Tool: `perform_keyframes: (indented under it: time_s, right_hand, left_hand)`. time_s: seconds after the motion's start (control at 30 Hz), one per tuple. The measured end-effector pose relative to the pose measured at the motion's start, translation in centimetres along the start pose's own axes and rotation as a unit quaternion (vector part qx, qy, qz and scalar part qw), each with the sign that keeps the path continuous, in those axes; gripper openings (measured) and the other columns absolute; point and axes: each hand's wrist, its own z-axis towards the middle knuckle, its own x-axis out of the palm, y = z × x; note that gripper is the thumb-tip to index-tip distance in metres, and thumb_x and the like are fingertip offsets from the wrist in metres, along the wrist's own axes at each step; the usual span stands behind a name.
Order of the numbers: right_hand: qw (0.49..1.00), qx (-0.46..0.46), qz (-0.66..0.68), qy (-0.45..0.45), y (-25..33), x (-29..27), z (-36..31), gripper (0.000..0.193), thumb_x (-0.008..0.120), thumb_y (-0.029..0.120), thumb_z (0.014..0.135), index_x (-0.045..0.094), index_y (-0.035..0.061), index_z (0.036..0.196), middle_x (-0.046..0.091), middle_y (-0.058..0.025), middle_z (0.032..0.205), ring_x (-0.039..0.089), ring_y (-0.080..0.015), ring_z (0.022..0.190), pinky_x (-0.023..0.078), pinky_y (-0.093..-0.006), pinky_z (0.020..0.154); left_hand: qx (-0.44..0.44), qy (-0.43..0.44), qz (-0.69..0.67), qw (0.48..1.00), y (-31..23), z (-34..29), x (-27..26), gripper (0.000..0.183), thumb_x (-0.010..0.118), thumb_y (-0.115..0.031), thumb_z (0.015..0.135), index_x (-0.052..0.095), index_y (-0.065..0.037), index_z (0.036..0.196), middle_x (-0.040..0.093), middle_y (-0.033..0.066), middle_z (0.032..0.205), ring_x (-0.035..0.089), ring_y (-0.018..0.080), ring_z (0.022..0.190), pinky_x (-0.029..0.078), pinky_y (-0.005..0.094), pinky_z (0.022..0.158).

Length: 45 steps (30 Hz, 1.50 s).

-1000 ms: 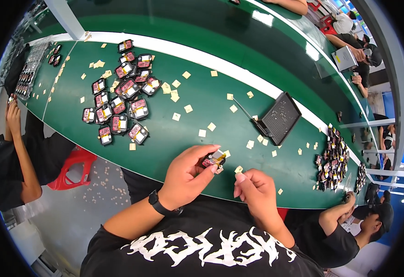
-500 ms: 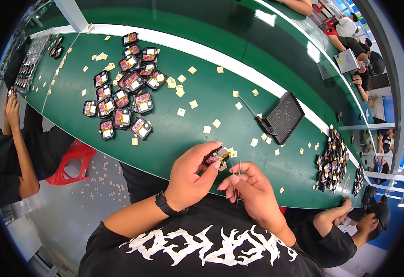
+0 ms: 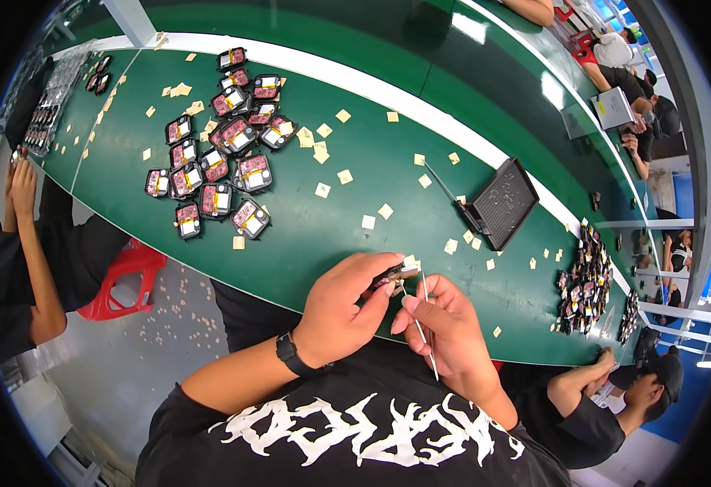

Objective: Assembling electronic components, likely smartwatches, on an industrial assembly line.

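My left hand (image 3: 341, 304), a dark band on its wrist, is closed around a small electronic module in a black casing (image 3: 386, 280). The module is tilted, so little of its face shows. Close on its right, my right hand (image 3: 451, 329) pinches a pair of thin metal tweezers (image 3: 433, 361). Their tips point at the module's edge; whether they touch it or grip anything, I cannot tell. Beyond my left hand, several similar black-cased modules (image 3: 252, 172) with red boards, pale blocks and yellow tape lie in a loose cluster on the green table (image 3: 307, 235).
A black ribbed tray (image 3: 511, 199) holding small bits lies at the right, a thin rod beside it. Small cream squares (image 3: 368, 221) are scattered over the table. Farther right is a heap of modules (image 3: 587, 280). Co-workers sit on both sides; a red stool (image 3: 128, 280) stands at the left.
The module has tipped and shifted slightly right, hiding more of its face. The tweezers have turned, their rear end swinging down and to the right.
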Motion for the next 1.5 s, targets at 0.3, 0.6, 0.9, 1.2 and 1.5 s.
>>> perform_keyframes:
  time_s: [0.3, 0.6, 0.9, 1.2, 1.5]
  right_hand:
    - [0.995, -0.058, -0.075, -0.036, -1.1, 0.1, 0.3, 0.012, 0.059, 0.006, 0.104, 0.047, 0.0080, 0.101, 0.071, -0.0130, 0.080, 0.052, -0.0081, 0.051, 0.036, -0.0211, 0.044]
    - [0.969, -0.175, -0.161, -0.062, -0.7, -1.5, 0.2, 0.018, 0.067, 0.001, 0.098, 0.054, 0.0028, 0.110, 0.063, -0.0009, 0.077, 0.051, -0.0033, 0.059, 0.037, -0.0180, 0.053]
    - [0.905, -0.263, -0.326, -0.070, 0.2, -0.9, 2.0, 0.013, 0.076, -0.001, 0.091, 0.069, -0.0037, 0.102, 0.061, 0.0059, 0.075, 0.045, 0.0008, 0.061, 0.035, -0.0174, 0.053]
    - [0.939, -0.133, -0.305, -0.086, 1.6, 0.0, 0.9, 0.008, 0.074, 0.000, 0.091, 0.068, -0.0028, 0.096, 0.065, 0.0028, 0.074, 0.052, 0.0008, 0.062, 0.040, -0.0194, 0.052]
    - [0.935, -0.154, -0.309, -0.080, 0.9, -1.0, 1.2, 0.008, 0.078, 0.002, 0.090, 0.075, -0.0020, 0.096, 0.061, 0.0053, 0.074, 0.045, -0.0018, 0.065, 0.036, -0.0214, 0.056]
  left_hand:
    - [-0.094, 0.064, -0.126, 0.985, 0.7, -0.1, -0.6, 0.040, 0.059, 0.007, 0.096, 0.056, 0.003, 0.136, 0.062, 0.0085, 0.115, 0.061, 0.0098, 0.097, 0.053, 0.0255, 0.080]
    - [-0.125, 0.094, -0.191, 0.969, 1.4, -0.2, -0.6, 0.038, 0.054, 0.007, 0.098, 0.049, 0.004, 0.136, 0.062, 0.0104, 0.124, 0.059, 0.0089, 0.100, 0.052, 0.0253, 0.082]
    - [-0.073, 0.101, -0.056, 0.991, 0.0, 0.2, -1.0, 0.032, 0.057, 0.003, 0.097, 0.056, 0.002, 0.128, 0.066, 0.0075, 0.103, 0.056, 0.0092, 0.079, 0.049, 0.0268, 0.071]
    - [-0.008, 0.044, 0.001, 0.999, 0.2, 0.0, 0.0, 0.032, 0.059, 0.002, 0.094, 0.058, 0.002, 0.126, 0.066, 0.0129, 0.104, 0.063, 0.0189, 0.080, 0.052, 0.0309, 0.074]
    - [0.013, 0.056, 0.007, 0.998, 0.2, 0.1, -0.1, 0.037, 0.056, 0.004, 0.093, 0.056, 0.002, 0.130, 0.067, 0.0174, 0.114, 0.067, 0.0253, 0.086, 0.054, 0.0339, 0.079]
